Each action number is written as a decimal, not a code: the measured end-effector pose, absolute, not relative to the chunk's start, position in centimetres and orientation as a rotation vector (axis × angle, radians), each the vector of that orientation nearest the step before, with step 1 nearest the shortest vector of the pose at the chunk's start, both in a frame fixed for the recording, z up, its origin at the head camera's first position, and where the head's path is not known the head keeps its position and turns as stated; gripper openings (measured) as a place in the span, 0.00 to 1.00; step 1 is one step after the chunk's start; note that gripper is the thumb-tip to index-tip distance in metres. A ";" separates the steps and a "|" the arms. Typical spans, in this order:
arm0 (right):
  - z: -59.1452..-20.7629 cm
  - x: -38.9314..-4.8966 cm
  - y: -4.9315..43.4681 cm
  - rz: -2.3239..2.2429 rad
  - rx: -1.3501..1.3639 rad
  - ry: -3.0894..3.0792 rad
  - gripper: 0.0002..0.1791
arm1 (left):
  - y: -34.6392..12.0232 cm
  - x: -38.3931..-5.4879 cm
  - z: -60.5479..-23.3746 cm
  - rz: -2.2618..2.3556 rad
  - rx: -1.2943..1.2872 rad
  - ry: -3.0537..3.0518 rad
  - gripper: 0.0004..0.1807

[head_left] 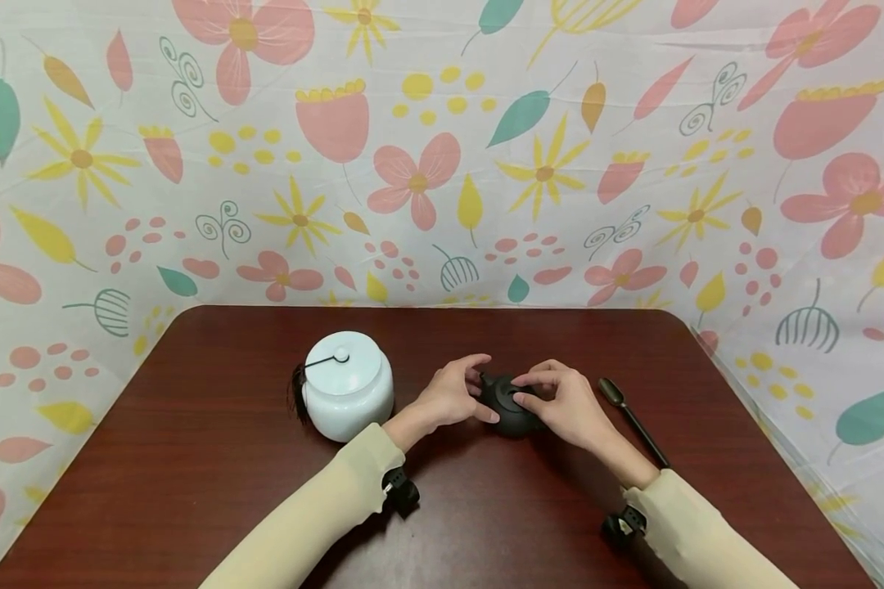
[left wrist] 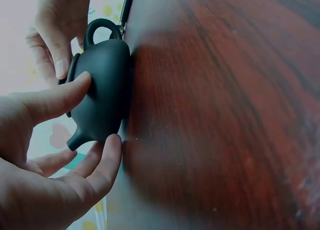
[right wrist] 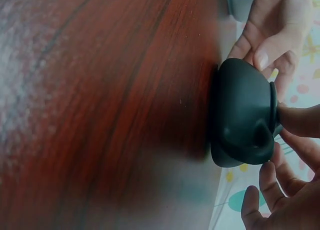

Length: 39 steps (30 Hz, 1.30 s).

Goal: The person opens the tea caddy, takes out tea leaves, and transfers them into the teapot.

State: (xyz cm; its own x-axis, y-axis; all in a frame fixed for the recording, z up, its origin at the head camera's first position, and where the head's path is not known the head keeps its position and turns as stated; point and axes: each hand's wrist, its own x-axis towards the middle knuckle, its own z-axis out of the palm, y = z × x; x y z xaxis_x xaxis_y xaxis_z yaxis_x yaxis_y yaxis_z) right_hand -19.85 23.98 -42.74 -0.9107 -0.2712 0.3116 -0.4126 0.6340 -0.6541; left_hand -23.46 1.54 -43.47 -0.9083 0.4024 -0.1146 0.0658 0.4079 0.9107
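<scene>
A small black teapot stands upright on the brown table, its spout toward my left hand. My left hand steadies it from the spout side, thumb on the body and fingertips low near the spout in the left wrist view. Over the top, my right hand pinches at the lid with thumb and forefinger; its other fingers hang near the looped handle. The lid sits on the teapot's mouth, and its knob is hidden behind the fingers.
A white lidded jar with a dark tassel stands left of my left hand. To the right of my right hand lies a long dark tea scoop. A flowered cloth hangs behind the table.
</scene>
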 end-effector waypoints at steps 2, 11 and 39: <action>-42.7 -19.9 24.0 1.139 0.570 -2.674 0.10 | 1.5 -23.5 -43.4 1.486 0.438 2.357 0.49; -42.8 -20.0 23.9 1.166 0.562 -2.686 0.09 | 1.6 -24.3 -43.4 1.472 0.514 2.280 0.40; -43.2 -20.1 23.9 1.210 0.519 -2.627 0.09 | 1.9 -24.4 -43.2 1.482 0.477 2.258 0.37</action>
